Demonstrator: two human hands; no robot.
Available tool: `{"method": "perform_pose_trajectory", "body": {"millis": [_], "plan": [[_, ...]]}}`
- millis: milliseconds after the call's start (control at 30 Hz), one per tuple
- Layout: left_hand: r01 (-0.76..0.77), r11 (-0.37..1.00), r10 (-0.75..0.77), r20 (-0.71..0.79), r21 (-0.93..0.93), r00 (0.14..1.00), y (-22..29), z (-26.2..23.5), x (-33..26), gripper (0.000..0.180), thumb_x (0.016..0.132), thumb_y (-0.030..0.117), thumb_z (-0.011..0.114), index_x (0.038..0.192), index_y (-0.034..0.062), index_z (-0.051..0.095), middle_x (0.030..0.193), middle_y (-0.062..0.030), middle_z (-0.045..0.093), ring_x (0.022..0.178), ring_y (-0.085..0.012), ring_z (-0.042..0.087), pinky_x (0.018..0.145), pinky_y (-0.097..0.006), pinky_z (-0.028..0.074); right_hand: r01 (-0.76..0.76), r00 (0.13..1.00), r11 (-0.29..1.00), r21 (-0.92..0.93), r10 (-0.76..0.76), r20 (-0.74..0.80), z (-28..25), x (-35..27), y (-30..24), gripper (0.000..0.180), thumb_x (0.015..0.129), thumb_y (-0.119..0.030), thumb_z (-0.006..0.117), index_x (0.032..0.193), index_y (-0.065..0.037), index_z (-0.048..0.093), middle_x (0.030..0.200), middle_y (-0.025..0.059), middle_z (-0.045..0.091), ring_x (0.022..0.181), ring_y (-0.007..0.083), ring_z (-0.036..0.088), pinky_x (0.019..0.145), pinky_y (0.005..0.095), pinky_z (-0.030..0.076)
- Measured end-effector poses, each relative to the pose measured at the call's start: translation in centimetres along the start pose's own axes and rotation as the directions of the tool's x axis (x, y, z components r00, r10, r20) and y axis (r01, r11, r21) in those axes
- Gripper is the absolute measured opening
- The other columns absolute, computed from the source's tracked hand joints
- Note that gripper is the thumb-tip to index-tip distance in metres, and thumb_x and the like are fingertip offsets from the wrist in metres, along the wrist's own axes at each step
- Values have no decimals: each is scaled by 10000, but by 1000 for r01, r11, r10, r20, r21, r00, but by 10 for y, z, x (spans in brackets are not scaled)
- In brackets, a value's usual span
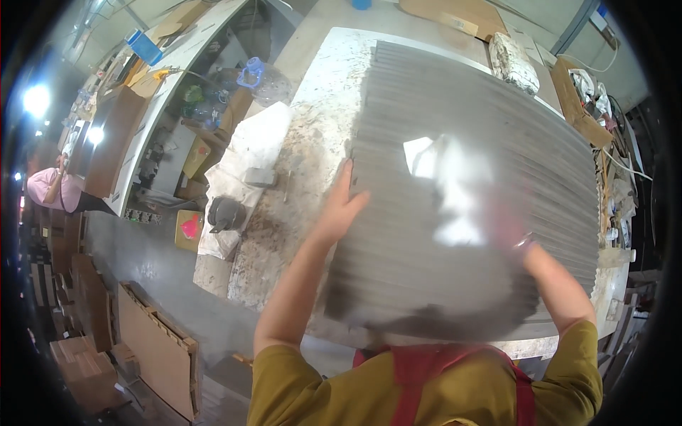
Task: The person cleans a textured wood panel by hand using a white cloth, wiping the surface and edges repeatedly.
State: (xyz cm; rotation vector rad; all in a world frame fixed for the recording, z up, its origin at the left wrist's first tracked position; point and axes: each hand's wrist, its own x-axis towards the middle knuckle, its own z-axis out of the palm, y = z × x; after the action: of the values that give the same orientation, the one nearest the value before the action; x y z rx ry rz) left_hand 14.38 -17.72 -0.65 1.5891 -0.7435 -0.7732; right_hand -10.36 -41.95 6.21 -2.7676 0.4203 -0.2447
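Observation:
A large dark grey ribbed panel point(440, 92) lies flat on the worktable. My left hand point(342, 206) rests on its left edge, thumb and fingers apart, holding nothing. Over the panel's right half, my right hand point(510, 220) is smeared by motion, with a band at its wrist. Against its fingers is a white cloth point(458, 184), blurred along with the hand; one sharper corner sticks out to the left. The fingers themselves do not show clearly. Whitish haze or dust partly veils the panel's lower part.
Left of the panel, the stained table point(312, 142) carries a draped whitish cloth point(256, 142), a grey block point(260, 177) and a dark rounded tool point(226, 214). A wrapped bundle point(513, 62) and a cardboard box point(582, 106) sit far right. A person point(53, 186) stands far left.

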Motion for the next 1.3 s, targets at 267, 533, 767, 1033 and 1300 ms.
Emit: {"method": "perform_pose_trajectory", "body": {"millis": [267, 533, 767, 1033, 1300], "plan": [[128, 987, -126, 23, -96, 992, -9, 5, 5, 529, 943, 165, 490, 1419, -1, 331, 1367, -91, 442, 1238, -178, 415, 1018, -281, 334, 334, 939, 942, -7, -333, -88, 76, 111, -93, 462, 864, -235, 601, 1302, -138, 490, 1290, 70, 563, 1275, 247, 449, 1087, 437, 267], [23, 985, -79, -329, -170, 941, 48, -16, -9, 592, 933, 168, 427, 1459, -18, 226, 1510, -236, 237, 1408, -336, 235, 1135, -395, 236, -188, 975, 362, 913, 177, 130, 18, 117, -99, 466, 907, -241, 562, 1337, -76, 488, 1239, 135, 595, 1142, 250, 546, 972, 328, 418], [-399, 543, 244, 316, 739, 917, 104, 142, 34, 727, 878, 553, 520, 1463, 171, 321, 1510, -191, 268, 1402, -420, 172, 1113, -589, 139, -135, 982, 776, 616, 188, -22, 39, 9, 8, 469, 913, -231, 577, 1323, -24, 479, 1208, 126, 602, 1112, 197, 555, 958, 317, 432], [-279, 217, 209, 234, 935, 949, 68, 94, 76, 552, 914, 481, 500, 1383, 192, 461, 1494, -70, 341, 1337, -423, 312, 1062, -567, 289, -467, 834, 881, 78, 468, -292, -84, -170, 182, 488, 926, -326, 524, 1337, -70, 463, 1353, 177, 488, 1288, 380, 413, 1048, 433, 344], [-282, 384, 578, 9, 880, 816, 124, 41, 104, 351, 865, 156, 528, 1160, -30, 565, 1103, -233, 586, 1048, -409, 531, 918, -468, 419, -655, 755, 659, -369, 552, -354, -62, -241, 232, 509, 933, -345, 476, 1392, -136, 413, 1427, 142, 418, 1337, 373, 342, 1080, 464, 266]]}}
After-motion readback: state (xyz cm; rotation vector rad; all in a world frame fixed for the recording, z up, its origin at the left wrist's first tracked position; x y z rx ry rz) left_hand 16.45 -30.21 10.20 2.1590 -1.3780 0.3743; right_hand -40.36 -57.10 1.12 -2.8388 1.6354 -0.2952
